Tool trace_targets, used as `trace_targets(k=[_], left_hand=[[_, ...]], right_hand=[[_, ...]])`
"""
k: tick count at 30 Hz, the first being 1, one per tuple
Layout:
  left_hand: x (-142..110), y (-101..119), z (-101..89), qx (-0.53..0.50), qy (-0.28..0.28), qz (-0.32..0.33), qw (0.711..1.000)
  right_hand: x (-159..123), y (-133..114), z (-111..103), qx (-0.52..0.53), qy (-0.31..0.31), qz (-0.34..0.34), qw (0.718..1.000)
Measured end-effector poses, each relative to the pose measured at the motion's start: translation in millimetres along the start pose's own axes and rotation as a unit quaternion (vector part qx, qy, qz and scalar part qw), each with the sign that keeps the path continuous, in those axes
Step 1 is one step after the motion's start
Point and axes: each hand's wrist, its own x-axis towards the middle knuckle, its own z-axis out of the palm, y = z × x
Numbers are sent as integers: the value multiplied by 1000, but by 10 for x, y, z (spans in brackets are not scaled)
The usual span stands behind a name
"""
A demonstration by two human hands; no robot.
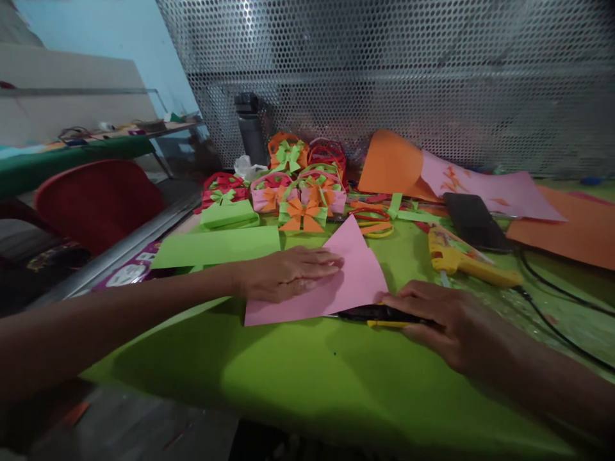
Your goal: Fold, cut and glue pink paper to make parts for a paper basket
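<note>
I press my open left hand (288, 274) flat so the pink paper (360, 269) can't slip at twelve o'clock on the bench (307, 378), and my right hand (446, 317) grips the black tool (375, 313) at one o'clock.

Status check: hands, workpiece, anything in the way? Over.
Left hand flat on pink sheet. Right hand gripping dark tool at sheet's near edge. Yellow glue gun beyond right hand, off the sheet.

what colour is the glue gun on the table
The glue gun is yellow, seen best in the head view.
</note>
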Motion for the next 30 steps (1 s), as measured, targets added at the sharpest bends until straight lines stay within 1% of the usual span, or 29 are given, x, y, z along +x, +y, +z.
trace_targets(k=[3, 5, 10, 21, 24, 30], left_hand=[[-101, -11, 39, 23, -45, -39, 998], [-122, 6, 58, 29, -63, -57, 996], [-122, 38, 88, 24, -56, -65, 996], [-130, 7, 137, 19, -36, -51, 998], [-135, 9, 138, 12, -34, -50, 998], [-152, 1, 151, 7, -25, -48, 999]], right_hand=[[-2, 20, 8, 3, -7, 8, 1000], [-4, 32, 7, 5, -13, 14, 1000], [-15, 42, -4, 5, -19, 6, 1000], [-4, 30, 0, -9, 3, -10, 1000], [17, -1, 4, -14, -6, -1, 1000], [52, -16, 29, -33, -12, -11, 999]])
